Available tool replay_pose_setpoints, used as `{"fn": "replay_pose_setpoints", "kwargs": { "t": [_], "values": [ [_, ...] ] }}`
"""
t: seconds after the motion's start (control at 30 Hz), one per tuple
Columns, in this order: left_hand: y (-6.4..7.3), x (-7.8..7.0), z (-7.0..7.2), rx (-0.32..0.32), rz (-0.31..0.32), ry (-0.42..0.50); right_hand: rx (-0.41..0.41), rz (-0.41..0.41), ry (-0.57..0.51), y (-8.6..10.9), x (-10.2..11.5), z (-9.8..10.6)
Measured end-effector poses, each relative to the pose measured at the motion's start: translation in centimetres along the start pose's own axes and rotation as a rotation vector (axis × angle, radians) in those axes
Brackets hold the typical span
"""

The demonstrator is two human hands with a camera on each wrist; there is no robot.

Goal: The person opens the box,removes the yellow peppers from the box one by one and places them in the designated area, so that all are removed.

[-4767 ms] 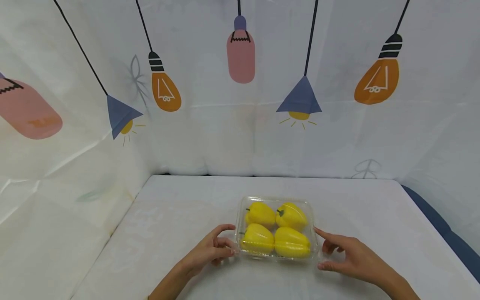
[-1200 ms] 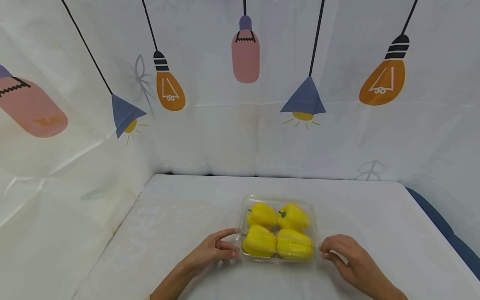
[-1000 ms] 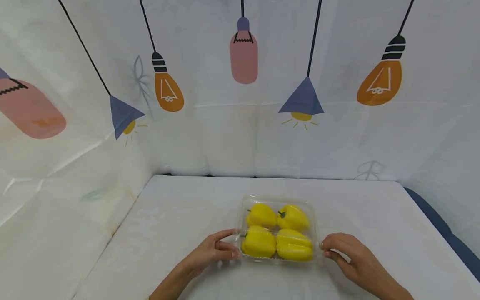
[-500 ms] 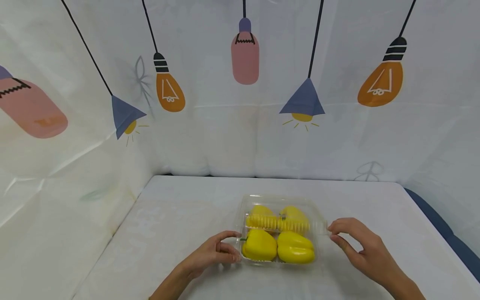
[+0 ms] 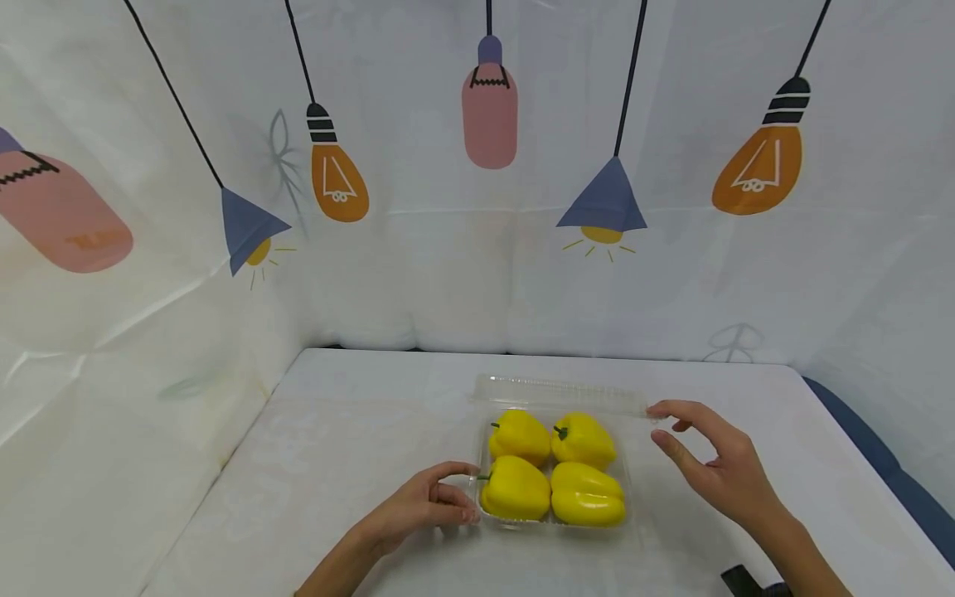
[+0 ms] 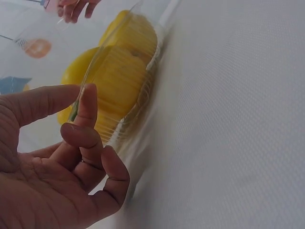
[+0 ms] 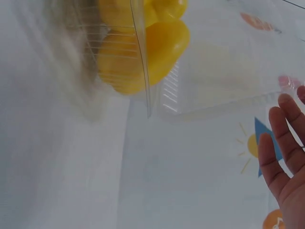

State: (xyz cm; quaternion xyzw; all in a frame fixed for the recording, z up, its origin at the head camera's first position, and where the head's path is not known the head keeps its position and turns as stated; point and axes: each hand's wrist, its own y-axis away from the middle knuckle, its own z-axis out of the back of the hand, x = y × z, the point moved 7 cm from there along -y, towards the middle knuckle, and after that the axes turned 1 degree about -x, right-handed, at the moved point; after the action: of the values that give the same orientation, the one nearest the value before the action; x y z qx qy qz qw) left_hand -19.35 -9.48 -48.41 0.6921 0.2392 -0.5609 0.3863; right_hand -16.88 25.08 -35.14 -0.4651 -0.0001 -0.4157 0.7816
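A clear plastic clamshell container (image 5: 515,522) stands on the white table with several yellow bell peppers (image 5: 588,494) in it. Its hinged lid (image 5: 559,390) is raised along the far side. At the near left corner, my left hand (image 5: 421,510) pinches the container's rim between thumb and index finger, as the left wrist view shows; the other fingers curl loosely below. My right hand (image 5: 724,468) is up by the lid's right end, fingertips at its edge and thumb apart. In the right wrist view its fingers (image 7: 286,138) look nearly straight.
The white table (image 5: 358,414) reaches back to a white curtain (image 5: 418,274) printed with hanging lamps. Part of a black object (image 5: 742,580) shows by the right forearm at the bottom edge. Something dark blue (image 5: 858,431) lies beyond the table's right edge.
The lid, closed over the peppers earlier, has swung up and back, lifted by my right hand. That hand rose away from me and its pinch loosened. The left hand stayed at the corner.
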Motion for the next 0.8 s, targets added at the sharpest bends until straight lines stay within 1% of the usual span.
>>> {"fn": "replay_pose_setpoints", "kwargs": {
  "t": [0.07,0.17,0.43,0.53,0.67,0.8],
  "values": [
    [0.0,0.0,0.0,0.006,-0.006,-0.001,-0.014,-0.012,0.016,-0.3,-0.3,0.0],
    [-0.1,0.1,-0.1,0.01,-0.009,-0.003,-0.009,-0.045,0.024,-0.8,-0.9,-0.3],
    [0.1,0.0,0.0,0.013,0.008,-0.002,0.012,-0.099,-0.086,-2.1,-2.3,-1.3],
    [-0.1,0.1,0.1,0.015,0.007,-0.005,0.024,-0.101,-0.121,-2.6,-2.9,-1.7],
    [-0.2,0.2,0.1,0.017,0.01,-0.006,0.053,-0.108,-0.141,-3.2,-3.5,-2.2],
    [-0.2,0.2,0.1,0.018,0.016,-0.008,0.085,-0.133,-0.157,-3.4,-4.2,-2.7]
  ]
}}
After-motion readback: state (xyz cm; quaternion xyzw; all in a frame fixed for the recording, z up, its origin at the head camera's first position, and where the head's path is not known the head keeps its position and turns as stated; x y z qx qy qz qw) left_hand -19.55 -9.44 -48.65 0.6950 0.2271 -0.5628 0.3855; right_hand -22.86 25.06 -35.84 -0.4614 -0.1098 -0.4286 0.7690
